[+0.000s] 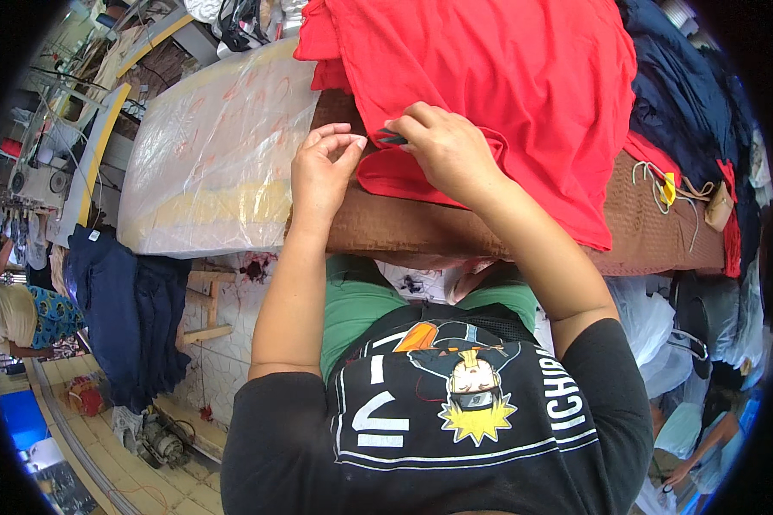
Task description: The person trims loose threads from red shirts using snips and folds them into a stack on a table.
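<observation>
"So, what's going on?"
"Trimming, apparently: the right hand [452,154] is gripping a small dark tool [392,137]; the left hand [323,170] is pinching, contents unclear, beside red cloth [498,77] lying on brown fabric [386,230]."
"What's the move needing?"
"Steadiness, sparing the cloth, I'm guessing."

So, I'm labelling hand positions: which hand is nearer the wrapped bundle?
Left. The left hand is by the right edge of the wrapped bundle; the right hand is farther right, over the red cloth, holding a dark tool.
</observation>
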Action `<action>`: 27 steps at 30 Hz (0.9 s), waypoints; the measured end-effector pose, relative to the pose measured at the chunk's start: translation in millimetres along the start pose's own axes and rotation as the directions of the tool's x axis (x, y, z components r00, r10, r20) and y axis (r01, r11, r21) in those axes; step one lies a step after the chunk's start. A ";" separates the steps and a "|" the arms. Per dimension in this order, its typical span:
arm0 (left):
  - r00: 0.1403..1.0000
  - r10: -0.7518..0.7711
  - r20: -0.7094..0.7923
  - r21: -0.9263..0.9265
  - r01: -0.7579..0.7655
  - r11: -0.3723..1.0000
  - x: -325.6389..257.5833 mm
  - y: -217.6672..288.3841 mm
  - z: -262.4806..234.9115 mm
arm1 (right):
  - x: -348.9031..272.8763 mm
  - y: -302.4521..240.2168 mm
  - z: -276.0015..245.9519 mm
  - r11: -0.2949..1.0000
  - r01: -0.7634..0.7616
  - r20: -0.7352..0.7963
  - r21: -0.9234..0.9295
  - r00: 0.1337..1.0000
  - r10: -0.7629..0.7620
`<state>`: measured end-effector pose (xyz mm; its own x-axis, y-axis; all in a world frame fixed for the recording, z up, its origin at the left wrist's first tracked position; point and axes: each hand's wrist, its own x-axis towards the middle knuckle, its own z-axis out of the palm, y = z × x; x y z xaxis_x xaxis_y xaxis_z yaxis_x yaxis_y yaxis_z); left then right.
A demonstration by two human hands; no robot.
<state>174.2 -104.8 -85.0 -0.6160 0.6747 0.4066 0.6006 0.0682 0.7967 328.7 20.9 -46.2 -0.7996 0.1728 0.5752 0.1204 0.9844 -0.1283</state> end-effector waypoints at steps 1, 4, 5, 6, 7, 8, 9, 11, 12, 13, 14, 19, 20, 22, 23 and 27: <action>1.000 -0.004 0.006 -0.010 0.004 1.000 0.1 -0.4 -0.2 | 2.4 -0.9 3.6 1.000 0.009 0.001 -0.017 1.000 -0.009; 1.000 -0.021 0.021 -0.042 0.022 0.999 0.6 0.8 -1.1 | 5.6 -1.6 13.5 0.998 0.027 0.008 -0.055 1.000 -0.027; 0.999 -0.027 0.023 -0.055 0.028 0.998 0.6 2.0 -0.8 | 5.4 -1.5 16.4 0.998 0.026 0.012 -0.062 1.000 -0.026; 0.999 -0.033 0.024 -0.066 0.035 0.997 0.6 2.0 -1.4 | 6.1 -2.2 18.4 0.997 0.027 0.014 -0.068 1.000 -0.026; 0.999 -0.033 0.023 -0.059 0.034 0.998 0.5 -0.3 -2.1 | 7.1 -3.1 19.4 0.997 0.029 0.014 -0.076 1.000 -0.028; 0.999 -0.033 0.021 -0.052 0.034 0.998 0.4 -3.3 -2.7 | 8.1 -4.1 20.0 0.996 0.031 0.014 -0.083 0.999 -0.030; 0.999 -0.033 0.021 -0.044 0.034 0.998 0.2 -5.2 -3.3 | 8.8 -5.1 20.8 0.995 0.032 0.013 -0.091 0.999 -0.031; 1.000 -0.018 0.015 -0.035 0.019 0.999 -0.4 -5.7 -3.7 | 10.1 -5.7 23.4 0.994 0.040 0.010 -0.103 0.999 -0.039; 1.000 -0.009 0.014 -0.031 0.009 0.999 0.4 -2.1 -4.1 | 10.2 -4.8 24.2 0.993 0.041 0.007 -0.110 0.999 -0.040; 0.976 -0.005 0.216 -0.114 0.030 0.993 1.8 0.9 -9.5 | 10.0 -3.6 23.5 0.994 0.029 -0.002 -0.101 1.000 -0.030; 0.912 0.017 0.409 -0.190 0.067 0.979 4.2 3.9 -21.2 | 9.9 -1.7 20.9 0.996 0.016 -0.012 -0.092 1.000 -0.018; 0.725 0.242 0.645 -0.543 0.212 0.812 12.8 9.5 -54.3 | 12.3 16.0 -31.9 0.988 -0.149 -0.194 0.031 0.969 0.152; 0.782 0.230 0.579 -0.459 0.080 0.885 13.8 10.8 -45.8 | 8.1 22.2 -45.3 0.981 -0.186 -0.205 0.045 0.960 0.192; 0.868 0.264 0.421 -0.238 -0.176 0.955 16.1 10.1 -16.0 | -1.8 32.6 -74.6 0.972 -0.228 -0.230 0.046 0.945 0.233; 0.861 0.300 0.410 -0.100 -0.285 0.953 14.1 3.1 -0.8 | -8.3 36.4 -87.1 0.972 -0.233 -0.240 0.040 0.942 0.235; 0.893 0.189 0.409 0.271 -0.316 0.909 -2.5 1.6 41.1 | -41.0 52.9 -143.0 0.945 -0.305 -0.214 -0.118 0.937 0.275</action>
<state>197.7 -76.1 -103.1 -0.2281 0.9157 0.3307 0.8790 0.0476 0.4745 452.0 70.7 38.9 -0.5904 0.4402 0.6766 0.4272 0.8816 -0.2008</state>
